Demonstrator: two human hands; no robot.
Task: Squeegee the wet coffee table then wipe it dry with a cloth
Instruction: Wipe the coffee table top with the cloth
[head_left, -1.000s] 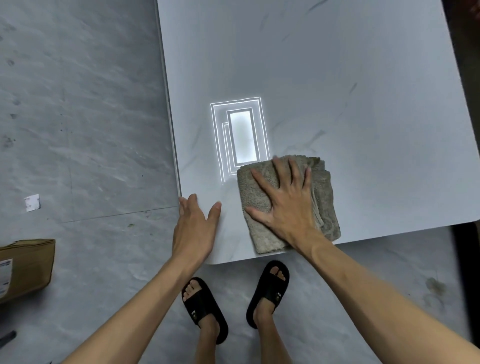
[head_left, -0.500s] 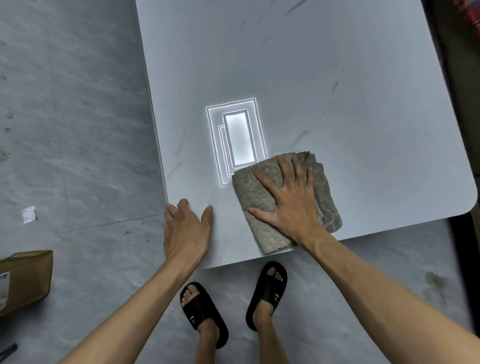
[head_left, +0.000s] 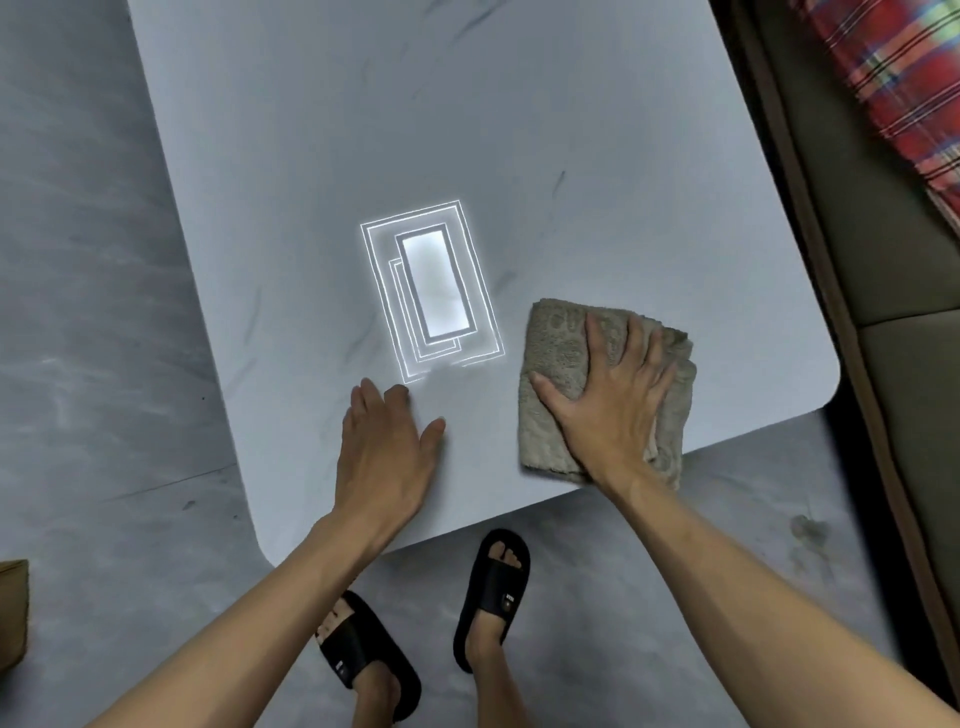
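The right hand (head_left: 613, 395) lies flat with fingers spread, pressing a folded grey cloth (head_left: 558, 364) onto the coffee table (head_left: 322, 130) near its front right corner. The left hand (head_left: 384, 457) rests palm-down on the tabletop beside it, fingers straight and relaxed, holding nothing. Both forearms reach forward over the near edge.

Under the right hand's (head_left: 610, 410) fingers (head_left: 596, 338) the cloth (head_left: 558, 364) is dull grey-beige. Beyond them the coffee table (head_left: 311, 156) is pale grey with thin dark veins. Just past the left hand's (head_left: 384, 457) fingers (head_left: 370, 402) glows a white reflection (head_left: 434, 286) of nested rectangles. Far right of the fingers, plaid fabric (head_left: 898, 88) is red with green and white lines.
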